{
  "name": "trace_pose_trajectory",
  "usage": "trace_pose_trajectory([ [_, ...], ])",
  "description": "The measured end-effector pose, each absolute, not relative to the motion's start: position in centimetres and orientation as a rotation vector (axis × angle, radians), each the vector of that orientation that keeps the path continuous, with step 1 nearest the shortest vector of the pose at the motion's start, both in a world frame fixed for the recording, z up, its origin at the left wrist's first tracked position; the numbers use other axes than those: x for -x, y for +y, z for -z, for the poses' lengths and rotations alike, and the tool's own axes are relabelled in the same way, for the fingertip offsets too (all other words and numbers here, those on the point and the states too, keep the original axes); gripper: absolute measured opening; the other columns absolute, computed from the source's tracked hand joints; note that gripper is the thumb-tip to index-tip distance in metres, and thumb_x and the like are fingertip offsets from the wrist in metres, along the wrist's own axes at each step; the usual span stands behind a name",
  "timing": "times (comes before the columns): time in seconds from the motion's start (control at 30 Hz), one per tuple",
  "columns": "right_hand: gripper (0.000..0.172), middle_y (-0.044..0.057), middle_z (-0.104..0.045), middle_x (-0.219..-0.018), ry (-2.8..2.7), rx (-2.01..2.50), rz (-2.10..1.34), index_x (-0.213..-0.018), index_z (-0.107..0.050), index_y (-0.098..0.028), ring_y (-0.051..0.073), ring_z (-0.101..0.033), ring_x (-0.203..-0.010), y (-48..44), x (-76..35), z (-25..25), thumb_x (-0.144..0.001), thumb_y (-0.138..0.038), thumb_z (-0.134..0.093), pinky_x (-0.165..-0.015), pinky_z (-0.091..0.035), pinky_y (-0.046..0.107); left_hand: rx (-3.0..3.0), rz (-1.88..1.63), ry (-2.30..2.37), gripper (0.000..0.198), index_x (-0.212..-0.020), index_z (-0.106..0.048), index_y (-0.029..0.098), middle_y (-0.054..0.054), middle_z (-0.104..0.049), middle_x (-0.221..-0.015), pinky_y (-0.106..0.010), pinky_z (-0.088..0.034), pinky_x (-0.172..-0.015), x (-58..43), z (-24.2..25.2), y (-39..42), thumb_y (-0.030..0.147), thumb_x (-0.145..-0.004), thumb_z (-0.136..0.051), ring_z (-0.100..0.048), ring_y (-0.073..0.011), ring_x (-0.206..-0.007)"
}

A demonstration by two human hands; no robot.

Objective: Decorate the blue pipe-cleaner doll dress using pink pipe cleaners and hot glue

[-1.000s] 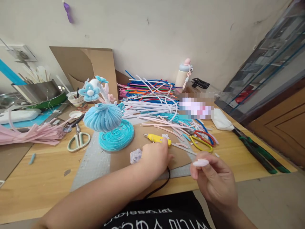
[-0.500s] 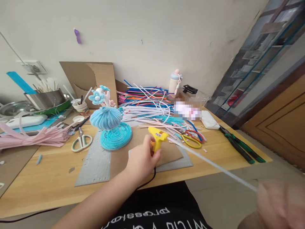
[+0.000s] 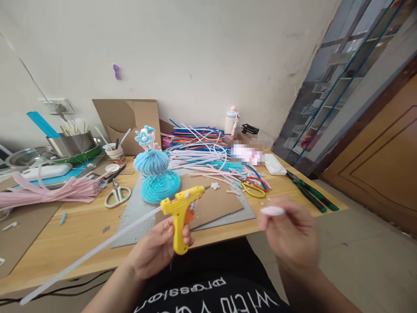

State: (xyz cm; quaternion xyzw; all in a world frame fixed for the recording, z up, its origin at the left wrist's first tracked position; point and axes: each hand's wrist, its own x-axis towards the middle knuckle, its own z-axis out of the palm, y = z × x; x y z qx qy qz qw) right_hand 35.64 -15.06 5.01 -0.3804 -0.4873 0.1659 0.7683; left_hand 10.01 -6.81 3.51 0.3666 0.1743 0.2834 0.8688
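My left hand (image 3: 156, 248) grips the handle of a yellow glue gun (image 3: 180, 214), held above the table's front edge with its nozzle pointing right. A long clear glue stick (image 3: 91, 254) trails from its back toward the lower left. My right hand (image 3: 289, 234) is to the right, off the table's edge, pinching a small pale pink flat piece (image 3: 273, 211) between its fingertips. Behind the gun stands a light blue pipe-cleaner figure (image 3: 152, 163) on a round blue coiled base (image 3: 161, 187).
A grey mat (image 3: 132, 219) and brown cardboard (image 3: 221, 202) lie on the wooden table (image 3: 65, 234). A heap of coloured pipe cleaners (image 3: 198, 143), pink strips (image 3: 48, 191), scissors (image 3: 117, 195), yellow-handled scissors (image 3: 252, 189), green pliers (image 3: 309, 193), a bottle (image 3: 230, 119) and a metal pan (image 3: 70, 143) surround them.
My left hand lifted the glue gun off the table, turned it and brought it toward me; the glue stick swung from right to left. My right hand came back up with the pink piece.
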Motion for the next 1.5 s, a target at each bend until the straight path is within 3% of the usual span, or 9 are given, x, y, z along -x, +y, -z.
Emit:
trace_pose_trajectory([
  [0.13,0.006,-0.005,-0.056,-0.071,-0.958,0.588,-0.872,-0.084,-0.068,-0.027,0.005,-0.053,-0.044,-12.4,-32.1,-3.8,-0.083,-0.024,-0.063,-0.041,-0.035,0.020,-0.795,-0.657,0.353,0.030,-0.100,-0.061,0.014,0.002,-0.046,-0.065,-0.025,-0.045,-0.066,-7.3,-3.3,-7.6,0.032,-0.077,-0.064,-0.045,-0.0083,-0.058],
  [0.27,0.011,-0.006,-0.049,-0.067,-0.780,0.439,-1.385,-0.074,-0.064,-0.021,0.001,-0.045,-0.039,-11.0,-29.9,-2.8,-0.081,-0.029,-0.066,-0.038,-0.031,0.015,-0.974,-0.803,0.446,0.039,-0.100,-0.062,0.018,0.006,-0.037,-0.050,-0.023,-0.036,-0.051,-6.0,-3.1,-7.9,0.051,-0.085,-0.050,-0.033,-0.0069,-0.044],
  [0.43,0.015,-0.008,-0.041,-0.065,-0.582,0.289,-1.757,-0.071,-0.060,-0.020,0.000,-0.032,-0.037,-10.6,-28.0,-2.0,-0.078,-0.030,-0.069,-0.036,-0.030,0.013,-1.388,-0.913,0.793,0.042,-0.084,-0.067,0.021,-0.002,-0.059,-0.066,-0.029,-0.040,-0.060,-5.6,-2.6,-8.7,0.061,-0.077,-0.055,-0.051,-0.0154,-0.058],
  [0.53,0.014,-0.009,-0.038,-0.061,-0.559,0.245,-1.840,-0.071,-0.061,-0.021,0.000,-0.029,-0.036,-10.5,-27.5,-1.8,-0.078,-0.030,-0.068,-0.035,-0.029,0.013,-1.684,-0.917,0.864,0.038,-0.071,-0.066,0.023,-0.004,-0.063,-0.069,-0.031,-0.041,-0.065,-6.0,-3.5,-8.8,0.059,-0.077,-0.056,-0.054,-0.0189,-0.064],
  [0.63,0.013,-0.008,-0.039,-0.059,-0.564,0.257,-1.855,-0.071,-0.062,-0.021,0.001,-0.029,-0.035,-10.3,-27.3,-1.6,-0.079,-0.030,-0.067,-0.035,-0.029,0.013,-1.766,-0.942,0.845,0.036,-0.075,-0.067,0.025,-0.004,-0.063,-0.071,-0.030,-0.040,-0.062,-6.4,-4.4,-8.7,0.058,-0.078,-0.055,-0.054,-0.0190,-0.065],
  [0.77,0.010,-0.007,-0.045,-0.061,-0.705,0.398,-1.676,-0.075,-0.065,-0.023,0.001,-0.034,-0.033,-10.1,-27.2,-1.3,-0.081,-0.030,-0.065,-0.033,-0.028,0.014,-1.612,-0.912,0.808,0.031,-0.081,-0.068,0.024,-0.004,-0.062,-0.074,-0.027,-0.040,-0.058,-6.4,-3.7,-8.6,0.054,-0.075,-0.062,-0.052,-0.0162,-0.063],
  [0.87,0.006,-0.004,-0.055,-0.070,-0.978,0.546,-1.296,-0.083,-0.068,-0.027,0.003,-0.046,-0.037,-10.0,-27.5,-1.5,-0.084,-0.024,-0.063,-0.034,-0.034,0.016,-1.282,-0.931,0.738,0.021,-0.082,-0.064,0.024,-0.001,-0.061,-0.081,-0.023,-0.041,-0.057,-6.8,-2.6,-8.4,0.043,-0.074,-0.069,-0.050,-0.0116,-0.062],
  [1.07,0.031,0.001,-0.068,-0.076,-1.669,0.756,-0.381,-0.100,-0.068,-0.025,0.013,-0.063,-0.066,-10.3,-28.5,-3.3,-0.079,-0.005,-0.060,-0.058,-0.053,0.025,-1.139,-0.921,0.653,0.026,-0.095,-0.057,0.027,0.002,-0.060,-0.088,-0.020,-0.045,-0.073,-8.9,-3.4,-7.9,0.023,-0.075,-0.072,-0.055,-0.0101,-0.080],
  [1.5,0.036,0.003,-0.073,-0.078,-2.010,0.776,0.084,-0.116,-0.061,-0.023,0.015,-0.064,-0.061,-10.1,-28.7,-2.8,-0.082,-0.008,-0.056,-0.051,-0.047,0.026,-1.121,-0.925,0.803,0.025,-0.100,-0.058,0.025,-0.002,-0.065,-0.098,-0.028,-0.047,-0.080,-8.9,-2.9,-8.7,0.025,-0.077,-0.069,-0.058,-0.0146,-0.087],
])
